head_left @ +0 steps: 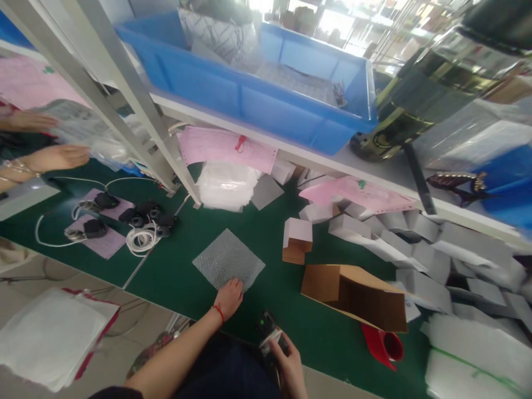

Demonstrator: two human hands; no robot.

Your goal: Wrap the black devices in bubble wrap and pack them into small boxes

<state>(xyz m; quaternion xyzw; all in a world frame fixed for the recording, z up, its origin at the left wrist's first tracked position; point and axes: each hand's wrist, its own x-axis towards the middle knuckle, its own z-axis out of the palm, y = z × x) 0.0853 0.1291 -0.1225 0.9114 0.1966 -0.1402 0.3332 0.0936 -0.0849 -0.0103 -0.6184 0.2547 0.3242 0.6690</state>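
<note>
Close by the worker's head, a dark bottle (440, 83) and a blue bin (249, 100) sit on the shelf (382, 177). Below, the right hand (287, 356) is closed around a black device (267, 327) at the near edge of the desk (166, 280); it looks light, stiff and somewhat fragile, best taken by the sides of its body. The left hand (229, 299), apart from it, has its fingers bent over the near corner of the bubble wrap (228, 255); I can't tell whether they pinch it. That sheet should be soft, light and slippery. The desk is green and carries an open carton (320, 282) and white boxes (432, 260); a co-worker's hands (62, 158) show at far left.
</note>
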